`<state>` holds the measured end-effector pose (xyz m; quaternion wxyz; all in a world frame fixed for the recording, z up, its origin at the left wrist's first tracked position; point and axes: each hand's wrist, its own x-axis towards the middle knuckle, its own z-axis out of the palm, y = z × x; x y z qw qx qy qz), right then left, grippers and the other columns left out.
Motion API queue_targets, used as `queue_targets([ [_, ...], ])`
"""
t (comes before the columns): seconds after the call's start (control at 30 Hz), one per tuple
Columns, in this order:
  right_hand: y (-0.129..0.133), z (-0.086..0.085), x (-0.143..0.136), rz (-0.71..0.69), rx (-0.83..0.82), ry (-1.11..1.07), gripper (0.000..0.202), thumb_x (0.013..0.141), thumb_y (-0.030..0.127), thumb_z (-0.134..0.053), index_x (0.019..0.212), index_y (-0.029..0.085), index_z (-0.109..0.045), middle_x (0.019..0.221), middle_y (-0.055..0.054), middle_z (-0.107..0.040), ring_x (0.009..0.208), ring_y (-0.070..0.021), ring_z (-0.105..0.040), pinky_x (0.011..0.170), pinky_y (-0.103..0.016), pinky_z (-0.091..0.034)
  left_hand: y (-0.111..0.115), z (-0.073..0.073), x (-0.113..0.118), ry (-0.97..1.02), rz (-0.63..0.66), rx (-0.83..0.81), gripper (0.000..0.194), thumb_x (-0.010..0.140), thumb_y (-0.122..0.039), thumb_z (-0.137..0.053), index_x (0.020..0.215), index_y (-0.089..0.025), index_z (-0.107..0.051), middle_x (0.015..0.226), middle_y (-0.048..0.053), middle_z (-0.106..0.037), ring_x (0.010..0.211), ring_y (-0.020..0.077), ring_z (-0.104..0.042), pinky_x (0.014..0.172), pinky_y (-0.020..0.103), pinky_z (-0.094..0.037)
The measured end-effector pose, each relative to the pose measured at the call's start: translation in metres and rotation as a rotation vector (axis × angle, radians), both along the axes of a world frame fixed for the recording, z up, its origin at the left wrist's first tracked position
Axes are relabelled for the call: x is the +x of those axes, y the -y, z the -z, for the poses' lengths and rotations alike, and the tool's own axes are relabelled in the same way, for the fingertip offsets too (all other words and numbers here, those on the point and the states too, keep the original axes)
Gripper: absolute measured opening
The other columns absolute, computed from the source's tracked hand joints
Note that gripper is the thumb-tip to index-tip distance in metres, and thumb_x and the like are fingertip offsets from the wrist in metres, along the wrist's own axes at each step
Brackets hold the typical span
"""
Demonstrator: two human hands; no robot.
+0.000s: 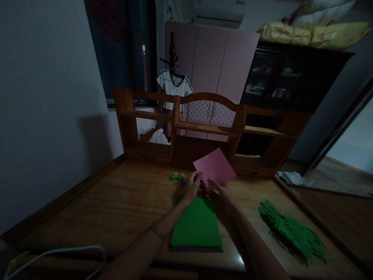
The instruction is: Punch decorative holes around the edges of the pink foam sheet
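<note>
A square sheet of pink paper (216,168) is held up, tilted, above the desk, with a row of small dark holes or notches along its lower edges. My right hand (222,189) pinches its lower edge, thumb on top. At the left corner my left hand (192,186) has its fingers closed on the paper's edge. Below both hands lies a stack of coloured paper with a green sheet (196,225) on top. Just beyond my left hand sit a small green object with round white eyes (177,176) and a partly hidden purple one (183,181).
On the right of the wooden desk (125,202) lies a bundle of green shredded-looking strips (291,229). A wooden shelf unit (208,127) stands along the back edge. A white cable (72,249) loops at the front left, and a wall (52,116) borders the left side.
</note>
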<state>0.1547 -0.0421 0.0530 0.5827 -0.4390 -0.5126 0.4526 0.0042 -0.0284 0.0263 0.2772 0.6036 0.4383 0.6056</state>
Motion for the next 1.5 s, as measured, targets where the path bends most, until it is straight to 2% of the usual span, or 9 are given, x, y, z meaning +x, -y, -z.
queue_targets([
  [0.17,-0.005,0.008,0.001,-0.058,0.023,-0.002,0.042,0.062,0.047,-0.071,0.084,0.012,-0.068,0.081,-0.012,-0.070,0.069,-0.0219,-0.064,0.064,-0.030,-0.047,-0.023,0.021,-0.003,0.177,0.112,-0.082,0.029,0.076,-0.043,-0.061,0.083,-0.015,-0.062,0.085,0.005,-0.065,0.081,0.0177,-0.060,0.073,0.026,-0.044],
  [0.3,-0.020,0.020,0.011,0.052,0.018,0.054,0.044,0.058,0.053,-0.071,0.073,0.012,-0.067,0.071,-0.008,-0.068,0.065,-0.0193,-0.062,0.061,-0.028,-0.047,-0.031,0.028,-0.005,0.193,0.099,-0.078,0.027,0.074,-0.040,-0.063,0.082,-0.014,-0.064,0.084,0.007,-0.066,0.080,0.0183,-0.062,0.073,0.027,-0.045],
  [0.47,-0.025,0.024,0.017,0.059,0.053,0.032,0.047,0.062,0.055,-0.068,0.083,0.013,-0.067,0.078,-0.007,-0.069,0.066,-0.0177,-0.061,0.061,-0.027,-0.047,-0.025,0.025,-0.004,0.133,0.086,-0.070,0.028,0.075,-0.041,-0.062,0.081,-0.014,-0.064,0.081,0.007,-0.067,0.077,0.0187,-0.063,0.067,0.026,-0.047],
  [0.73,-0.022,0.020,0.022,0.157,0.119,0.084,0.039,0.069,0.053,-0.064,0.074,0.015,-0.066,0.071,-0.005,-0.066,0.066,-0.0164,-0.059,0.062,-0.027,-0.046,-0.025,0.026,-0.005,0.106,0.042,-0.069,0.028,0.077,-0.042,-0.060,0.083,-0.015,-0.064,0.084,0.008,-0.067,0.079,0.0187,-0.063,0.069,0.026,-0.047],
  [1.1,-0.022,0.020,0.025,0.226,0.156,0.049,0.038,0.069,0.052,-0.064,0.080,0.016,-0.068,0.074,-0.005,-0.066,0.067,-0.0159,-0.059,0.065,-0.029,-0.048,-0.023,0.024,-0.005,0.051,0.011,-0.099,0.029,0.077,-0.043,-0.059,0.081,-0.015,-0.065,0.081,0.007,-0.068,0.075,0.0181,-0.063,0.064,0.025,-0.046],
  [1.3,-0.025,0.020,0.025,0.166,0.116,0.050,0.040,0.069,0.053,-0.064,0.081,0.016,-0.068,0.077,-0.006,-0.067,0.068,-0.0158,-0.060,0.065,-0.028,-0.049,-0.019,0.019,-0.004,0.074,0.020,-0.097,0.025,0.077,-0.038,-0.059,0.084,-0.014,-0.066,0.082,0.008,-0.068,0.076,0.0184,-0.064,0.067,0.026,-0.047],
  [1.5,-0.019,0.014,0.014,0.037,0.044,0.018,0.044,0.063,0.052,-0.069,0.086,0.015,-0.068,0.083,-0.008,-0.069,0.072,-0.0189,-0.062,0.064,-0.030,-0.050,-0.020,0.019,-0.005,0.062,0.036,-0.058,0.025,0.078,-0.038,-0.059,0.085,-0.015,-0.066,0.084,0.008,-0.068,0.077,0.0185,-0.063,0.070,0.027,-0.047],
])
